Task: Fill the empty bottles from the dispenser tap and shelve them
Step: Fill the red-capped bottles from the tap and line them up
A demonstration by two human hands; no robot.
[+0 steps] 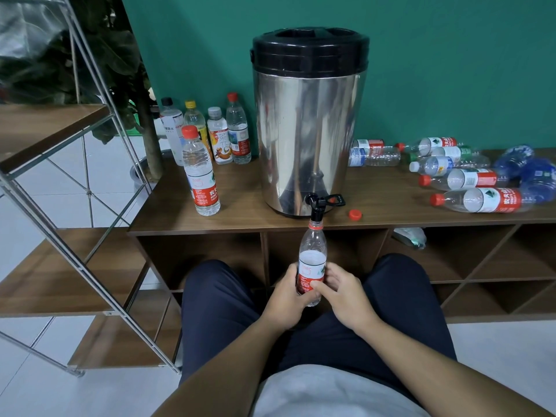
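A steel dispenser [307, 130] with a black lid stands on the wooden cabinet top [246, 206]; its black tap [319, 206] juts over the front edge. An uncapped clear bottle [313, 251] with a red-and-white label stands upright directly under the tap, neck at the spout. My left hand [288, 299] grips its lower body from the left. My right hand [340, 293] holds it from the right, thumb across the label. Its red cap [355, 214] lies on the top beside the tap.
A filled red-capped bottle [200, 173] stands left of the dispenser, with several capped bottles [219, 133] behind it by the wall. Several empty bottles [469, 179] lie on their sides at right. Open cubbies [451, 257] sit below. A wire-and-wood shelf [69, 266] stands at left.
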